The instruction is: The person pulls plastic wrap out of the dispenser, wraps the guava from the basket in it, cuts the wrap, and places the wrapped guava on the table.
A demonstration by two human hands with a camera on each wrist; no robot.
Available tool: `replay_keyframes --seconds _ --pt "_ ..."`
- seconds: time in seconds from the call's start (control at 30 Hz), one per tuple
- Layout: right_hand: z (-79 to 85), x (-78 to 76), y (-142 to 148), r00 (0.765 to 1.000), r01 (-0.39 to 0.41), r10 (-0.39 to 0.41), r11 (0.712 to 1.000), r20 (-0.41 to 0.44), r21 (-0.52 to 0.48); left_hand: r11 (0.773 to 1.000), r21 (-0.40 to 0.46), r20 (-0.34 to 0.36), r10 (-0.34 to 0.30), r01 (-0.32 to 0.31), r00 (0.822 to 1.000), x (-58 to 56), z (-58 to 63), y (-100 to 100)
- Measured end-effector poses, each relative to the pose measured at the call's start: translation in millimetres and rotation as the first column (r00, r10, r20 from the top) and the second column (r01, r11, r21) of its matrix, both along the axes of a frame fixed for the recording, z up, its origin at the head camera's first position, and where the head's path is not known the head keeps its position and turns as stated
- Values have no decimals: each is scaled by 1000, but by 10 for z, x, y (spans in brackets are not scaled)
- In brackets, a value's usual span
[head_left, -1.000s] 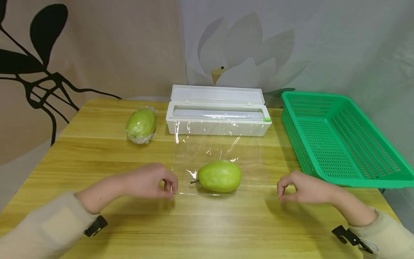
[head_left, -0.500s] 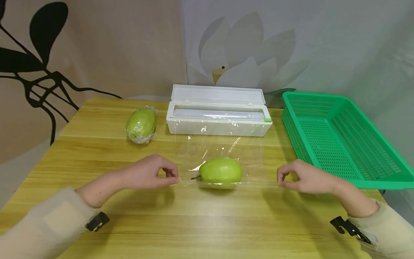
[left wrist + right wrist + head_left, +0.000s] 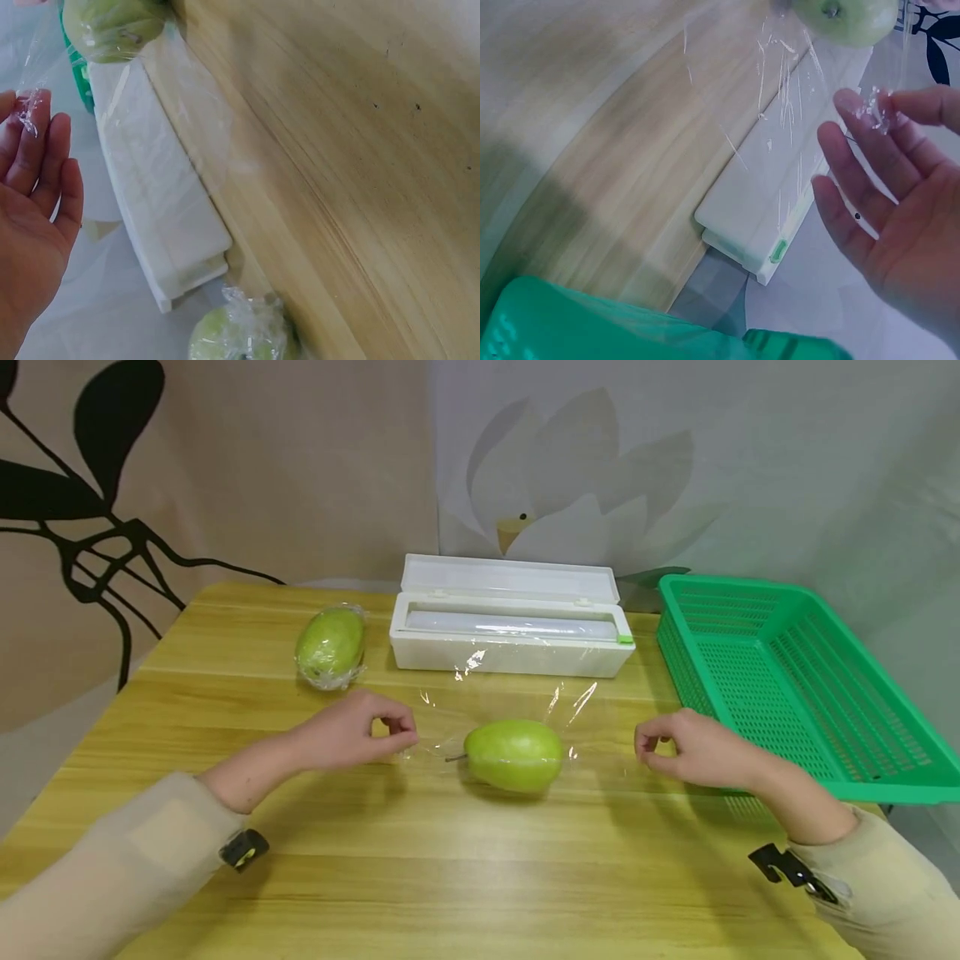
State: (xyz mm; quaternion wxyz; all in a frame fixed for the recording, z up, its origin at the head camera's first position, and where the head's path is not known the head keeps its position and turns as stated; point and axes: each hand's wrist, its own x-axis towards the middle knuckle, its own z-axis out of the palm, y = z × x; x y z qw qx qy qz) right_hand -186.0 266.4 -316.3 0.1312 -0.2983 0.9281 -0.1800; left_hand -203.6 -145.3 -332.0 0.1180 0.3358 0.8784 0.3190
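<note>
Upper left of the frame: a wrapped fruit (image 3: 330, 647), on the desk (image 3: 480, 868), well apart from the centre fruit. Left of centre: the left hand (image 3: 348, 732), thumb and fingertips pinching gathered clear film (image 3: 579, 703), the remaining fingers loosely bent. Centre: the stemmed fruit (image 3: 515, 755), its long axis running left to right, roughly along the line between the two hands, with the stem (image 3: 455, 758) pointing toward the left hand. The fruit lies to the right of the left hand and slightly lower in the frame; neither hand touches it. Film stretches between the hands across the fruit; whether it bears on the fruit there cannot be determined. Upper centre: a white box (image 3: 420, 653), lid raised, a roll (image 3: 510, 625) inside, its length nearly parallel to the fruit; the film appears to run back to it. Right of centre: the right hand (image 3: 693, 746), gripping film between thumb and forefinger, the fruit lying to its left. The left hand is judged the nearer; the spacing across the fruit is therefore slightly uneven. Right edge: a green basket (image 3: 862, 791), just beyond the right hand.
</note>
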Motion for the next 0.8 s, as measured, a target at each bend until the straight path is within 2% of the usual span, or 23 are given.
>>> replay_keyframes --seconds 0.37,0.57,0.8 --pt "-72 -132 -85 983 182 -181 982 -30 39 992 64 -13 107 -106 994 -190 -99 6" --pt "-206 -209 -146 956 283 -277 958 -99 52 985 81 1 154 -154 988 -321 -179 25" --pt "-368 -295 -208 918 359 -345 933 -195 39 967 56 54 246 -249 968 -446 -271 38"
